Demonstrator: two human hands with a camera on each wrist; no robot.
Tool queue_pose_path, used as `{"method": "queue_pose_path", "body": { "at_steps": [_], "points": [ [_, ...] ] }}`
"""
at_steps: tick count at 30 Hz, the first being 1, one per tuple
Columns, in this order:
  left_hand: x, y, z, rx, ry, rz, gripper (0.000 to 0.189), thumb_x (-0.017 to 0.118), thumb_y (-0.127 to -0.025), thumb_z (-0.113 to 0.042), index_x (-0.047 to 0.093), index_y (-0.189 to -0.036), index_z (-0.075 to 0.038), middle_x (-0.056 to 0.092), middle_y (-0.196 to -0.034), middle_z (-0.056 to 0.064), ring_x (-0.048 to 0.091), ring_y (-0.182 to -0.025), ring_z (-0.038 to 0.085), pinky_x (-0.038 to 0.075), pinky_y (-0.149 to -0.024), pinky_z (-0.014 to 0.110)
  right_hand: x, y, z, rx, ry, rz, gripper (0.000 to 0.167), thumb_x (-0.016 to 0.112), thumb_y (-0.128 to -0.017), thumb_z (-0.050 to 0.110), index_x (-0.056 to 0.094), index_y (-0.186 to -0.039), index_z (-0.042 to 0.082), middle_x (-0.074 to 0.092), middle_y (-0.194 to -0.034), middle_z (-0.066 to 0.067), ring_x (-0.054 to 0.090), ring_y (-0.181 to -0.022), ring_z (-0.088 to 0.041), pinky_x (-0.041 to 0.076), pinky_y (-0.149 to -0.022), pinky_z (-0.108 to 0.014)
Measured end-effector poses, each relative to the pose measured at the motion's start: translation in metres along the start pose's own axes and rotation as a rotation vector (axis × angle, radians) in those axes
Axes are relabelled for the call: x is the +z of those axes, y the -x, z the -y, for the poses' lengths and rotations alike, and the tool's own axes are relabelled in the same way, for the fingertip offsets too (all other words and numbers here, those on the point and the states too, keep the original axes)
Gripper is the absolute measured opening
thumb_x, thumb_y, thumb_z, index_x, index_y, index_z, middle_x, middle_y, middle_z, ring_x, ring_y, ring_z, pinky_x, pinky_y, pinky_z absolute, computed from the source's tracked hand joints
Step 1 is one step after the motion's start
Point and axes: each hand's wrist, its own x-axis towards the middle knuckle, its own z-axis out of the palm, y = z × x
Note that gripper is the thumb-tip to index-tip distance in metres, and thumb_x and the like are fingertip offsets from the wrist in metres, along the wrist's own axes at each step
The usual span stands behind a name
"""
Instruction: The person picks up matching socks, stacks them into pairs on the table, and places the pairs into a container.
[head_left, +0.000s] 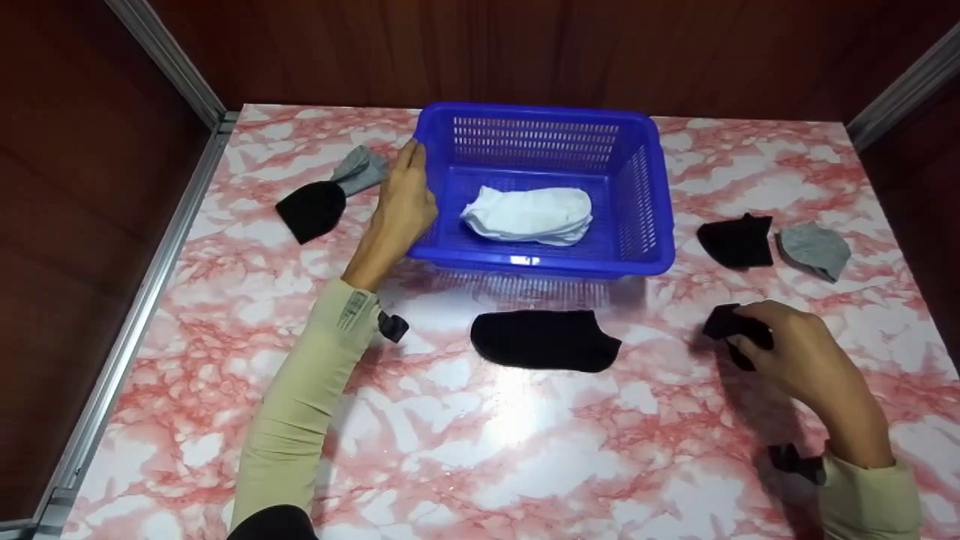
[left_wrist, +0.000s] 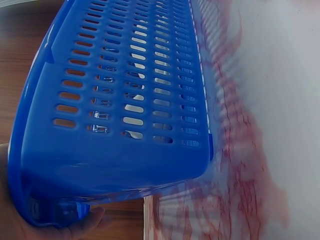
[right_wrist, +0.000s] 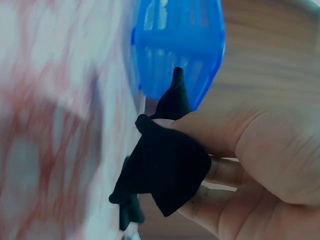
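My left hand (head_left: 405,202) grips the left rim of a blue plastic basket (head_left: 540,262). In the left wrist view, fingers curl round the rim of the slotted basket wall (left_wrist: 110,165). Inside the basket lies a small stack of white socks (head_left: 529,214). Over at the right, my right hand (head_left: 806,356) pinches a black sock (right_wrist: 172,167) between thumb and fingers, held above the table with its fabric bunched. A second black sock (head_left: 544,341) lies flat in front of the basket, its toe pointing left.
Left of the basket, a folded black sock (head_left: 311,211) overlaps a grey sock (head_left: 360,171). To the right, another black sock (head_left: 737,241) lies beside a grey one (head_left: 815,250). The red-and-white marbled table (head_left: 450,457) meets brown panels (head_left: 525,52) behind and at both sides.
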Motion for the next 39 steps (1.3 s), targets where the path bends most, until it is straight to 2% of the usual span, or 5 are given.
{"method": "queue_pose_path", "body": {
  "at_steps": [7,16,21,30,39],
  "points": [
    [0.0,0.0,-0.001,-0.001,-0.015,-0.003,0.065,0.05,-0.092,0.007,0.037,-0.155,0.014,0.038,-0.164,0.029,0.052,-0.141,0.048,0.048,-0.117,0.048,0.009,-0.008,0.031,-0.103,-0.01,-0.064,0.029,0.082,-0.083,-0.003,0.072,-0.11,-0.003,0.076,-0.103,-0.021,0.074,-0.092,-0.041,0.057,-0.079,-0.059],
    [0.0,0.001,0.0,0.001,0.011,0.009,0.065,0.05,-0.092,0.008,0.035,-0.155,0.015,0.035,-0.165,0.03,0.048,-0.146,0.046,0.042,-0.123,0.045,0.034,-0.02,0.069,-0.231,-0.042,0.003,0.024,0.082,-0.083,-0.003,0.072,-0.104,0.004,0.076,-0.095,-0.008,0.073,-0.088,-0.023,0.061,-0.076,-0.046],
    [0.0,0.001,0.0,0.002,0.009,0.004,0.064,0.051,-0.092,0.008,0.037,-0.155,0.014,0.036,-0.164,0.03,0.051,-0.143,0.046,0.044,-0.121,0.046,0.045,-0.028,0.09,-0.282,-0.044,0.053,0.023,0.081,-0.086,-0.001,0.072,-0.107,0.001,0.075,-0.098,-0.01,0.073,-0.089,-0.022,0.061,-0.076,-0.043],
    [-0.001,0.0,-0.001,-0.017,0.0,0.019,0.066,0.051,-0.092,0.007,0.035,-0.156,0.012,0.035,-0.166,0.027,0.053,-0.14,0.047,0.047,-0.118,0.048,0.062,-0.04,0.122,-0.408,-0.02,0.049,0.023,0.082,-0.086,0.002,0.07,-0.106,-0.002,0.071,-0.095,-0.011,0.069,-0.084,-0.022,0.061,-0.073,-0.039],
    [-0.001,0.001,-0.002,-0.027,-0.011,0.015,0.065,0.049,-0.094,0.006,0.035,-0.157,0.011,0.035,-0.167,0.026,0.058,-0.133,0.049,0.052,-0.112,0.05,0.076,-0.053,0.134,-0.413,-0.031,0.118,0.022,0.081,-0.088,0.004,0.069,-0.106,0.0,0.069,-0.095,-0.009,0.066,-0.083,-0.019,0.058,-0.069,-0.036]
  ]
}}
